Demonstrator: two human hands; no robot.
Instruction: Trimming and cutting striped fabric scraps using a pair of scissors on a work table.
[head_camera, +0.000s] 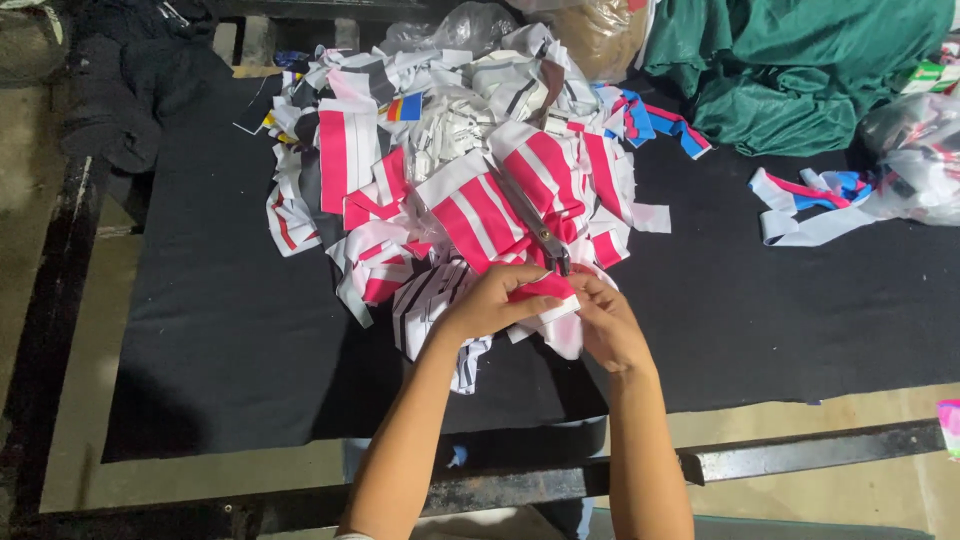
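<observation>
Both hands (545, 310) pinch striped strip (548, 288) below scissors (535, 225).

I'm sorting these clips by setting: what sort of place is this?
Probably a garment or textile workshop. A heap of striped fabric strips covers a black work table, scissors lie on the heap, and green cloth sits bundled nearby.

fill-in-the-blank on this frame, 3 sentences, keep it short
1. Both hands, the left hand and the right hand, pinch a pink and ____ striped fabric strip.
2. A pair of scissors lies on top of the ____ of strips.
3. The bunched cloth at the far right of the black table cover is ____.

Missing words: white; pile; green
</observation>
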